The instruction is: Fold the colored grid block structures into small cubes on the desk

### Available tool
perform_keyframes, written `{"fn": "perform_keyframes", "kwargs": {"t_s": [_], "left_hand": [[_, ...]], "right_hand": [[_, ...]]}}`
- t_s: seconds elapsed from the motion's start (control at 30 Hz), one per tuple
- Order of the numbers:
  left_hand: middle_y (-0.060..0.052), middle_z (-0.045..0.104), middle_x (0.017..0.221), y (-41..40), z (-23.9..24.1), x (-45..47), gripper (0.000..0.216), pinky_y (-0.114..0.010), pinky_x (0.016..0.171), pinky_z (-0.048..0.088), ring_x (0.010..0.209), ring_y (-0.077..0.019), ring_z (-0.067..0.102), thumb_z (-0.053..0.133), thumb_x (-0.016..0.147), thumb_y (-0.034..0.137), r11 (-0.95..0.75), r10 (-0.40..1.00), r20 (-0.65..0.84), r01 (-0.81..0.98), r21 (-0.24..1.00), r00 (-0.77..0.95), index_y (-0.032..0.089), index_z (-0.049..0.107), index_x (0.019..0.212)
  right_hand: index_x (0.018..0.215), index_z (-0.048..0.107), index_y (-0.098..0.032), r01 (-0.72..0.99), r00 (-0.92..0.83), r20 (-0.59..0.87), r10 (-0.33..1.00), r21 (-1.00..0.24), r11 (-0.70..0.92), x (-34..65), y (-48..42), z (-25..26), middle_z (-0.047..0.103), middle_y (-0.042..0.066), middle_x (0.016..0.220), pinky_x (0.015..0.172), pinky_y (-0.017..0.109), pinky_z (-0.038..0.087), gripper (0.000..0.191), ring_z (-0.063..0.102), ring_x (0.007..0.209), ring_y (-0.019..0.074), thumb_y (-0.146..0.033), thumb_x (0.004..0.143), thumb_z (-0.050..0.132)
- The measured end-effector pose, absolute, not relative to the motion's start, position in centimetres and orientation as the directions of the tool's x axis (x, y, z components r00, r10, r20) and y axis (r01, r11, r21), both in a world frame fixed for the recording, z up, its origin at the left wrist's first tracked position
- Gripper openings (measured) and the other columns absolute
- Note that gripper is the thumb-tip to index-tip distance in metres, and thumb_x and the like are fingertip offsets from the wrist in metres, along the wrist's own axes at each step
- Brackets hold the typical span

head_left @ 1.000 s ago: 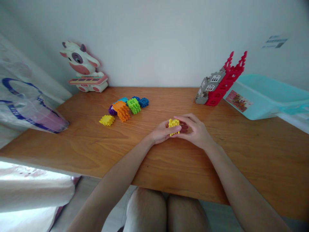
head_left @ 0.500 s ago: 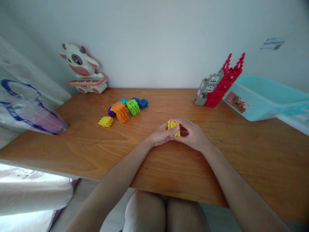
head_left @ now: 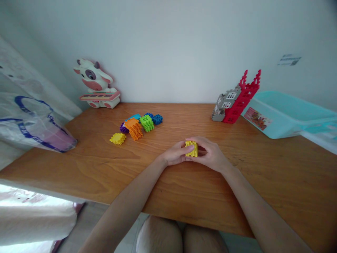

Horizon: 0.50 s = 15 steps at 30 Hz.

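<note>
Near the middle of the wooden table, a small yellow block of interlocking plastic tiles (head_left: 195, 151) is held between my two hands. My left hand (head_left: 176, 153) grips it from the left, thumb pressed across its face. From the right, the thumb and fingers of my right hand (head_left: 210, 153) curve around its top and bottom edges. Further left lie a stack of yellow tiles (head_left: 118, 138), orange tiles (head_left: 134, 128), a green block (head_left: 146, 123), blue tiles (head_left: 157, 119) and purple tiles (head_left: 123, 128). My fingers hide part of the held block.
A red and grey tile tower (head_left: 237, 103) leans at the back right, beside a turquoise bin (head_left: 281, 121). A toy cow with a keyboard (head_left: 98, 86) sits at the back left. A clear bag with blue straps (head_left: 50, 135) stands at the left edge of the table (head_left: 105, 168).
The whole view has shifted, so everything sits slightly lower in the picture. Both hands keep hold of the yellow block in nearly the same place on the table.
</note>
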<state>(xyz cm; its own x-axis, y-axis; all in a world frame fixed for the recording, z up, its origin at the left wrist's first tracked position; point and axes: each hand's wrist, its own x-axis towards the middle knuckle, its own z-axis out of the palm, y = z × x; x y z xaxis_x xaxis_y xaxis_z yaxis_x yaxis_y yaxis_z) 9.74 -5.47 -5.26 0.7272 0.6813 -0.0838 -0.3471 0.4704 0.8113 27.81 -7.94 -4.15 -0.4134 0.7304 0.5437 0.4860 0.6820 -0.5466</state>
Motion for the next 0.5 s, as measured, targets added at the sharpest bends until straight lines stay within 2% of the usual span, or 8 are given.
{"fn": "perform_keyframes", "kwargs": {"t_s": [0.13, 0.3, 0.5], "left_hand": [[-0.010, 0.070, 0.103, -5.41, -4.97, 9.55, 0.052, -0.026, 0.078, 0.052, 0.087, -0.0160, 0.067, 0.090, 0.062, 0.025, 0.444, 0.673, -0.055, -0.343, 0.828, 0.737, 0.014, 0.067, 0.107], [-0.010, 0.071, 0.099, -5.30, -5.00, 9.70, 0.048, -0.025, 0.076, 0.052, 0.085, -0.0165, 0.068, 0.089, 0.062, 0.026, 0.433, 0.676, -0.053, -0.337, 0.836, 0.735, 0.012, 0.068, 0.103], [-0.006, 0.068, 0.087, -5.13, -5.24, 9.51, 0.039, -0.023, 0.071, 0.051, 0.075, -0.0126, 0.065, 0.087, 0.065, 0.024, 0.454, 0.658, -0.025, -0.370, 0.810, 0.753, 0.013, 0.068, 0.097]], "right_hand": [[0.135, 0.054, -0.033, 0.460, -0.437, 0.583, 0.685, -0.510, 0.727, 27.77, -7.98, -3.71, 0.064, 0.005, 0.132, 0.103, 0.045, 0.049, 0.053, 0.061, 0.119, 0.0251, -0.036, 0.085, 0.072], [0.140, 0.050, -0.034, 0.474, -0.443, 0.550, 0.708, -0.527, 0.705, 27.97, -8.01, -3.59, 0.064, 0.005, 0.131, 0.101, 0.043, 0.050, 0.063, 0.060, 0.118, 0.0250, -0.038, 0.082, 0.075], [0.137, 0.052, -0.035, 0.482, -0.432, 0.533, 0.728, -0.546, 0.686, 28.20, -7.98, -3.55, 0.066, 0.004, 0.127, 0.100, 0.043, 0.051, 0.061, 0.062, 0.115, 0.0250, -0.040, 0.081, 0.076]]}}
